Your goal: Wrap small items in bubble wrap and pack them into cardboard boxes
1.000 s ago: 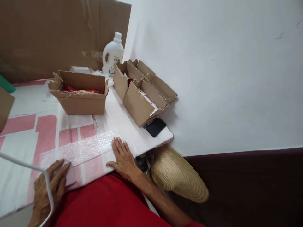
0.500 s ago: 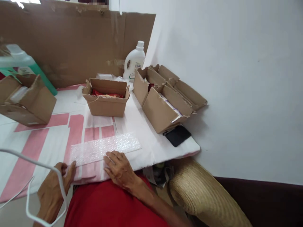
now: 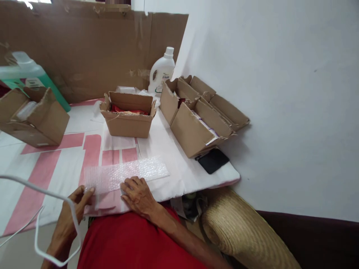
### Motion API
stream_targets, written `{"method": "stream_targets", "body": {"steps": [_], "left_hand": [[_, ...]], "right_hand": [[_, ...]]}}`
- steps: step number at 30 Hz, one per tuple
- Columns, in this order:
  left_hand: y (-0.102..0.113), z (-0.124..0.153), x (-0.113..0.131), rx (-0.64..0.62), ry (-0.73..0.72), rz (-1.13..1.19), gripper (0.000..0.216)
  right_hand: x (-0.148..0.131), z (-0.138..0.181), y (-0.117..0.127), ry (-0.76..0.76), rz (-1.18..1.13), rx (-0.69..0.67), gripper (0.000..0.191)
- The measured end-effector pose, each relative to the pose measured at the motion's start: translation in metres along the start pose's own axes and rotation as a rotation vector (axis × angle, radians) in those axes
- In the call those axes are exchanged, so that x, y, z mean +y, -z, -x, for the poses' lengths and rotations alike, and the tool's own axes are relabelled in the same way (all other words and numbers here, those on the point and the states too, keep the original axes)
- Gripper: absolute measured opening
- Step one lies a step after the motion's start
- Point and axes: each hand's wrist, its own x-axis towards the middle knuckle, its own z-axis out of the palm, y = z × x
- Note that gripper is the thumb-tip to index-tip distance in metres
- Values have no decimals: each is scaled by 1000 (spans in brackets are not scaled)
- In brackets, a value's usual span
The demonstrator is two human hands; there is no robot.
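A strip of bubble wrap lay flat on the pink-and-white bench, low in the frame and just left of centre. The right hand rested palm down with its fingertips on the near edge of the strip, fingers spread and closed on nothing. The left hand touched the strip's lower left corner with loosely curled fingers; whether it pinched the corner could not be told. A white cord looped across that wrist.

Judged from this, the work stood at its start: the wrap was laid out and smoothed, but nothing sat on it, and no fold showed. Behind it, at centre, an open carton with red packets inside stood untouched, with a longer open carton to its right, a black phone beside that, a white jug at the back and another carton at the left edge.
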Motion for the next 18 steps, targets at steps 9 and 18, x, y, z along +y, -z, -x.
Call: {"method": "stream_targets", "body": {"steps": [9, 18], "left_hand": [[-80, 5, 58, -272, -375, -89, 38], [-113, -11, 58, -379, -532, -338, 27]], "right_hand": [[3, 8, -1, 59, -15, 32, 27], [11, 21, -18, 148, 2, 120, 15]]}}
